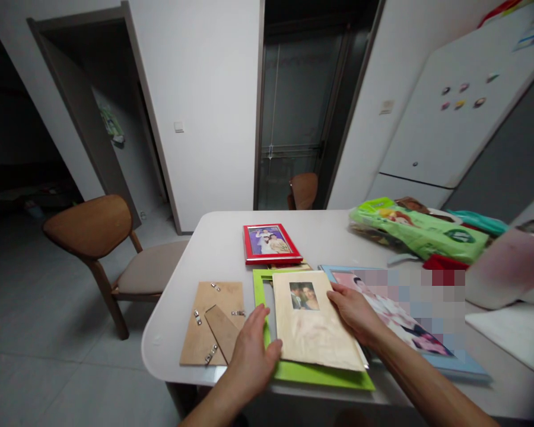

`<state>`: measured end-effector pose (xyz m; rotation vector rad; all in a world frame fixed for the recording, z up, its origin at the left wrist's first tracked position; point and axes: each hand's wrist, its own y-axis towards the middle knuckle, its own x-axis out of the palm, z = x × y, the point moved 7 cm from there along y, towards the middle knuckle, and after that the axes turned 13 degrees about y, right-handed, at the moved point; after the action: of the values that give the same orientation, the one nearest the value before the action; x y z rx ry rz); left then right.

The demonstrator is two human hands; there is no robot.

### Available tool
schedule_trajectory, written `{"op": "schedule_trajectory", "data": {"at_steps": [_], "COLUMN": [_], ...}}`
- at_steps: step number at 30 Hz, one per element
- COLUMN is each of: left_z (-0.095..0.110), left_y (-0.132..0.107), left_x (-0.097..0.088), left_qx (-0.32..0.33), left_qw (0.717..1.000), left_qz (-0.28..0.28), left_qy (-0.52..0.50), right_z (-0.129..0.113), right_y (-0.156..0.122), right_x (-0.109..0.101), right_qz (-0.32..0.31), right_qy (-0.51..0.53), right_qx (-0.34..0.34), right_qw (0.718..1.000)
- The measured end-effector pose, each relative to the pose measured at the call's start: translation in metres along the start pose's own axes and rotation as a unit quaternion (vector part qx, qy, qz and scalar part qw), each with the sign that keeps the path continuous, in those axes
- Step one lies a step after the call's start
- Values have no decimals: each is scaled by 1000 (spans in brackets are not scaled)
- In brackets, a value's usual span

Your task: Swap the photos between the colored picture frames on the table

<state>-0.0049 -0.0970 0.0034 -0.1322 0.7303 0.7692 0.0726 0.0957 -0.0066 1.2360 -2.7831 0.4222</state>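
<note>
A cream sheet (318, 338) with a small photo (304, 296) printed near its top lies tilted over a lime-green picture frame (320, 375). My right hand (356, 311) grips the sheet's right edge, thumb on top. Along the frame's left side rests my left hand (253, 350), its fingers stretched and its thumb apart, close to the sheet's lower left edge. Left of that hand, a wooden frame back (191, 341) with metal clips and a stand leg lies on the table. The edges of more paper show under the sheet's lower right corner.
A red-framed photo (273, 243) lies farther back on the white table (324, 234). At right are a large blue-framed photo (382, 302), a green package (422, 231), a pinkish jar (507, 267) and white cloth or paper (511, 332). A chair (93, 231) stands left.
</note>
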Motion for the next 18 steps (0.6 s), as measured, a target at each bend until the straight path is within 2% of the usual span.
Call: {"op": "schedule_trajectory", "data": {"at_steps": [3,5,7,9,13,15,18], "left_z": [8,10,10,10,12,13,7], "left_y": [-5,-6,-5,-5,-5,-7,-13], "left_x": [7,9,10,12,16,14,0], "left_qx": [43,61,72,80,85,88,83], "left_qw": [994,990,986,981,975,974,976], "left_qz": [-34,-45,-51,-60,-74,-74,-70], "left_qy": [90,120,143,165,193,193,186], "right_z": [2,-3,-10,-17,-17,-15,-17], "right_y": [8,9,8,5,-1,-2,-6], "right_x": [7,12,16,20,20,18,20], "right_qz": [4,18,35,50,89,103,112], "right_qy": [-94,-185,-291,-399,-562,-598,-606], "right_qx": [-36,-72,-112,-148,-148,-138,-143], "right_qw": [995,980,949,903,809,783,774]}}
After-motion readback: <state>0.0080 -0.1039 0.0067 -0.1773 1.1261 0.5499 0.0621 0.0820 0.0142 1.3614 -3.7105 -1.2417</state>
